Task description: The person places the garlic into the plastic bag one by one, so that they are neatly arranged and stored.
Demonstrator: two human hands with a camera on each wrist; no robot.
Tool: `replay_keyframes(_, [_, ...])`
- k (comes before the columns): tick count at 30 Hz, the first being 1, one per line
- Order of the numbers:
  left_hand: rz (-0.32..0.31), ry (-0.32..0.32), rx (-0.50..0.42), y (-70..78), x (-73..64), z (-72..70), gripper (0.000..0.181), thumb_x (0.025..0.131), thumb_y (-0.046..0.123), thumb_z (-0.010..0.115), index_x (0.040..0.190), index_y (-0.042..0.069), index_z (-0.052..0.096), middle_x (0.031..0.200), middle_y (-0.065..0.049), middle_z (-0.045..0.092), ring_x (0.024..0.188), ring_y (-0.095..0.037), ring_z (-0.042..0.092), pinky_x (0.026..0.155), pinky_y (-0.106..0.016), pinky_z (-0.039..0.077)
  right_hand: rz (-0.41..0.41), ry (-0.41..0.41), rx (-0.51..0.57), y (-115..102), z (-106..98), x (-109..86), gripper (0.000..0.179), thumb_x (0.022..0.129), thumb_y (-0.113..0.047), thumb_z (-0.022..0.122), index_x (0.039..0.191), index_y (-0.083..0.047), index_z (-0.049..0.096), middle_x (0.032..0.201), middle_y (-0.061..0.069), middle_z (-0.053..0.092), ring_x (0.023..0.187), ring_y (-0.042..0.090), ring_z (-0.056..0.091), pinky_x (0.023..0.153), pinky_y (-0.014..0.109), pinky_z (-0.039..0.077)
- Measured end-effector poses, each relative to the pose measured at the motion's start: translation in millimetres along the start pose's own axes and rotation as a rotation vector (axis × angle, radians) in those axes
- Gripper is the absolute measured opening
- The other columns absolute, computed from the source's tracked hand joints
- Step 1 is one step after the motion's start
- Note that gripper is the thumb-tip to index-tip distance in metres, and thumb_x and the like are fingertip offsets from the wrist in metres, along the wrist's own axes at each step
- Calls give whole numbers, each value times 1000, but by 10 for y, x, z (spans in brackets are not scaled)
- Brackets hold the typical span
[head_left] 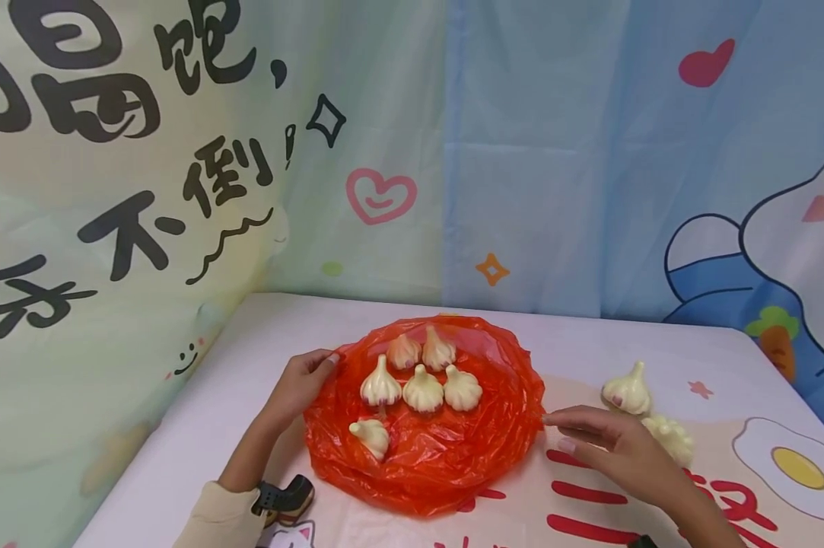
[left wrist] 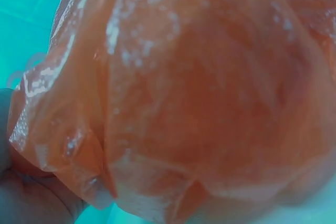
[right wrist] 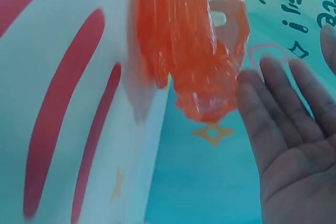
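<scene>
A red plastic bag (head_left: 446, 464) lies spread open on the table, with several garlic bulbs (head_left: 423, 389) inside it. My left hand (head_left: 303, 388) pinches the bag's left rim between thumb and fingers. In the left wrist view the red film (left wrist: 210, 98) fills most of the picture, and part of the hand (left wrist: 31, 198) shows at the lower left. My right hand (head_left: 613, 449) is beside the bag's right edge, its fingertips at or almost at the film. Extended fingers (right wrist: 283, 98) show in the right wrist view, holding nothing.
Two more garlic bulbs, one upright (head_left: 628, 390) and one partly behind the right hand (head_left: 670, 438), sit on the right of the table. The printed cloth (head_left: 590, 350) covers the tabletop. A patterned curtain (head_left: 535, 152) hangs behind it.
</scene>
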State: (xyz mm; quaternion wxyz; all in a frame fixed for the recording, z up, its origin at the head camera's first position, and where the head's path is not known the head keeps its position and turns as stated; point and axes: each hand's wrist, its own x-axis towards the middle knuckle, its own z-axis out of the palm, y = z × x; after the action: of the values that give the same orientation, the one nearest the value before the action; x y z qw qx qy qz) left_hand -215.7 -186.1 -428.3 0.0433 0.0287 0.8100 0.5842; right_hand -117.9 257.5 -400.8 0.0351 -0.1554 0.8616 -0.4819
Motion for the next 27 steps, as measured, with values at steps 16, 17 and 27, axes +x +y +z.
replay_keyframes(16, [-35,14,24,-22,5,33,30,101,28,52,120,10,66,102,-7,69,77,-26,67,69,-35,58,278,381,-304,335,-469,-467,59,95,-37,62,138,1,50,135,28,51,117,53,48,67,40,58])
replay_keyframes(17, [-37,13,26,-24,4,33,30,101,28,52,120,10,66,102,-7,69,77,-26,67,69,-35,58,269,395,-323,361,-499,-481,57,95,-35,62,137,1,50,134,29,51,117,53,48,68,39,57])
replay_keyframes(27, [-2,21,30,-12,0,33,29,101,29,51,118,10,67,102,-6,69,78,-26,66,70,-35,58,281,464,-385,617,-715,-510,60,96,-33,62,141,3,45,140,32,42,120,57,42,71,37,53])
